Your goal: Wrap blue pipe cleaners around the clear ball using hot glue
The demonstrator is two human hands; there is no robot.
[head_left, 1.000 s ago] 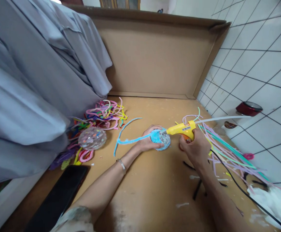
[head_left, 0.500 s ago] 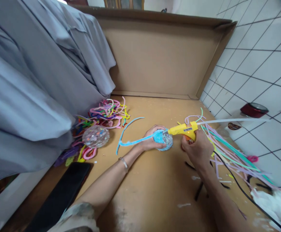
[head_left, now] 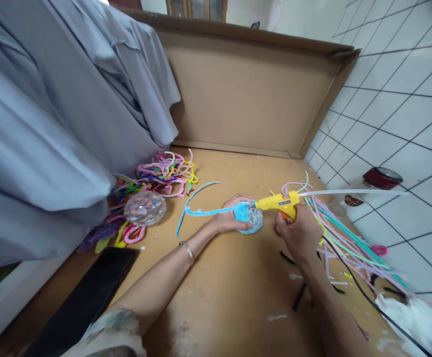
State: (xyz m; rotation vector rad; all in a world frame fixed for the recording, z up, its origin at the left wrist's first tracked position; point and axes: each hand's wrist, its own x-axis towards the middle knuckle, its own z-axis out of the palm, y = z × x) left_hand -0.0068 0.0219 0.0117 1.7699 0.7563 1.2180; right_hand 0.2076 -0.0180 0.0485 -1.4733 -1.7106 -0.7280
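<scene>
Left hand (head_left: 231,217) was wrapped round the ball (head_left: 255,218), thumb along its near side; by the right hand (head_left: 300,229) the glue gun (head_left: 278,202) was gripped at the handle, fingers at the orange trigger (head_left: 284,215). Whether the trigger was squeezed could not be told.

Ball was held above or on the middle of the table (head_left: 201,307); contact underneath was hidden. Its left part was covered by close turns of blue strand (head_left: 213,212), while clear faceted surface was left bare to the right. Strand's free length was laid leftward across the left hand, its far end met by a loose blue piece (head_left: 180,224). Nozzle (head_left: 252,205) was pointed at the ball's upper edge, apparently touching.

Step in hand was judged to be gluing, with wrapping only partly done. For the next move, a steady ball, the nozzle lifted clear, and the strand drawn snug onto warm glue were judged to be called for.

Farther left, a second ball (head_left: 145,208) was seen beside heaped strands (head_left: 164,173), with a phone (head_left: 85,297) nearer. To the right, straight strands (head_left: 353,238) were spread by the cord (head_left: 368,297) and white tissue (head_left: 411,320). Beyond, the table was backed by cardboard (head_left: 245,91).
</scene>
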